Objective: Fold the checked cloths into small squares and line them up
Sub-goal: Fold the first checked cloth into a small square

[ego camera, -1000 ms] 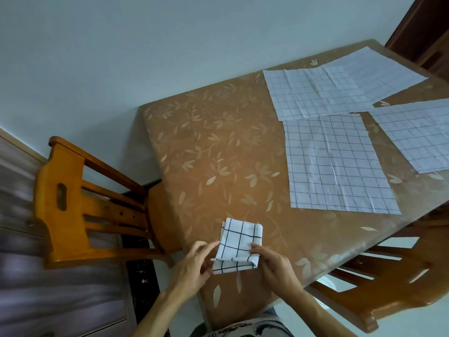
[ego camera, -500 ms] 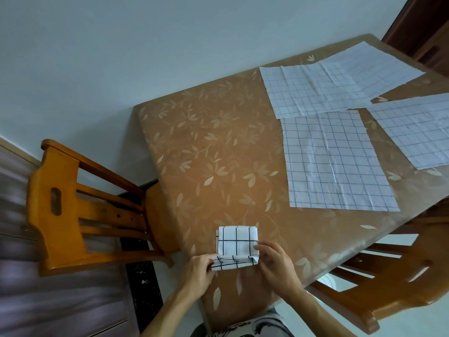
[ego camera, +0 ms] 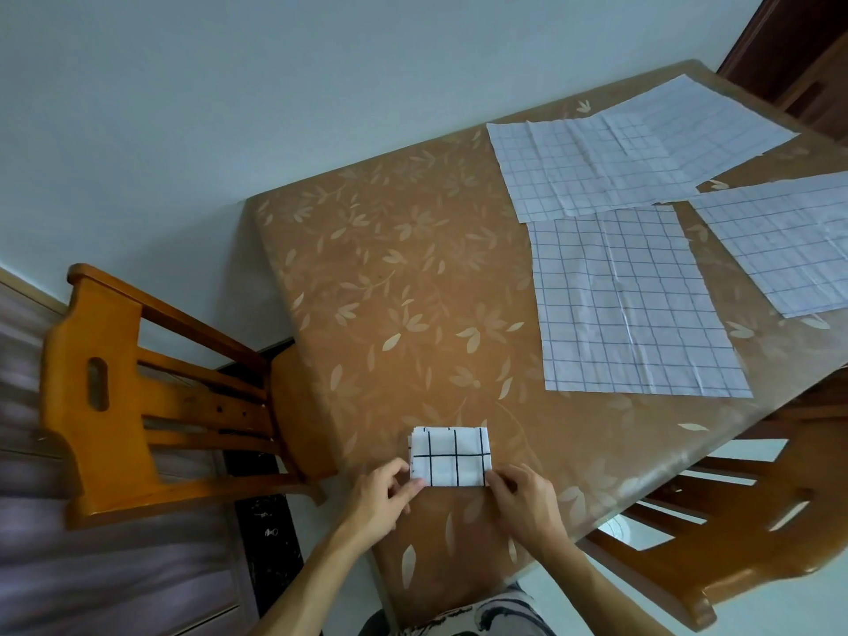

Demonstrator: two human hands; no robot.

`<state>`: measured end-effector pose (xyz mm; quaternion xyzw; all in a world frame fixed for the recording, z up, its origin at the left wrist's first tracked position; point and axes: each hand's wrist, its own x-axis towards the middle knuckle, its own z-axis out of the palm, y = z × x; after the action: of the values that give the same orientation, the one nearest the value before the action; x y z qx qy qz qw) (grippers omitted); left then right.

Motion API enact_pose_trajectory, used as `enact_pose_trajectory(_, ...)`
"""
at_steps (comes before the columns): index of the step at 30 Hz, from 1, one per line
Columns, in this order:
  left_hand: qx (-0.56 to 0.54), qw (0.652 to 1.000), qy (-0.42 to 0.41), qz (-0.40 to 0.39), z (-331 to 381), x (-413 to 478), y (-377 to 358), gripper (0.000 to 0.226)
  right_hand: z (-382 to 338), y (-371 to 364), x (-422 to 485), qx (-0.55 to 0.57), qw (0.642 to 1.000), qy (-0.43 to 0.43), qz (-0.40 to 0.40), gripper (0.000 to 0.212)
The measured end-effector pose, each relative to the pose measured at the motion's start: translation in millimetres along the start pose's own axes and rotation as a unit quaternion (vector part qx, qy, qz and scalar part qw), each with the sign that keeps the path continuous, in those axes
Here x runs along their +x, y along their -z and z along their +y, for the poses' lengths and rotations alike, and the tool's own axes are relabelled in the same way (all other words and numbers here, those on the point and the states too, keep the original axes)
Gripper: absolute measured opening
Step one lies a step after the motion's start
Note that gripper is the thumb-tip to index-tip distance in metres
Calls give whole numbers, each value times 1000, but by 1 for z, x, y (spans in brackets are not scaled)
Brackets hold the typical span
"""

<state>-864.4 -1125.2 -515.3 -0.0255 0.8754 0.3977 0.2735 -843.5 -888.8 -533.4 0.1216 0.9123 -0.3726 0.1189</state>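
A small folded white cloth with black checks (ego camera: pixel 451 457) lies flat near the table's front edge. My left hand (ego camera: pixel 384 497) pinches its lower left corner. My right hand (ego camera: pixel 523 497) pinches its lower right corner. Farther right, a large unfolded checked cloth (ego camera: pixel 628 305) lies spread flat. Behind it, two overlapping cloths (ego camera: pixel 615 149) are spread out, and another cloth (ego camera: pixel 780 241) lies at the right edge of the view.
The table (ego camera: pixel 404 286) has a brown leaf-patterned cover. A wooden chair (ego camera: pixel 137 392) stands at its left end, another wooden chair (ego camera: pixel 734 521) at the front right. A pale wall runs behind the table.
The small cloth was held tilted and lifted; now it lies flat and squared on the table. Both hands have shifted to its lower corners.
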Motion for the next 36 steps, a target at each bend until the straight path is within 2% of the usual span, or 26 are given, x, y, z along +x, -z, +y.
enact_pose_trajectory(9, 41, 997, 55, 36, 12, 3, -4, 22, -11, 0, 2, -39, 998, -44, 2, 32)
enact_pose_trajectory(20, 71, 988, 97, 96, 17, 1, -13, 38, -25, 3, 0, -58, 995, -74, 16, 19)
enact_pose_trajectory(24, 145, 972, 113, 147, 22, 1, -17, 38, -28, 2, 0, -62, 995, -82, 13, 17)
enact_pose_trajectory(25, 185, 964, 102, 162, 25, 1, -19, 34, -28, 1, -1, -65, 994, -82, 14, 17)
enact_pose_trajectory(27, 260, 945, 23, 199, 28, 4, -23, 23, -26, 0, -1, -66, 995, -79, 17, 16)
enact_pose_trajectory(29, 304, 916, -130, 229, 29, 8, -33, 15, -26, 0, -1, -62, 995, -72, 20, 15)
enact_pose_trajectory(31, 338, 877, -256, 226, 28, 15, -48, 20, -25, 0, 0, -55, 996, -68, 19, 15)
enact_pose_trajectory(33, 357, 869, -289, 183, 28, 18, -57, 39, -24, 0, 0, -51, 997, -62, 21, 16)
enact_pose_trajectory(36, 379, 892, -219, 113, 16, 22, -59, 67, -22, 0, 0, -60, 997, -49, 29, 16)
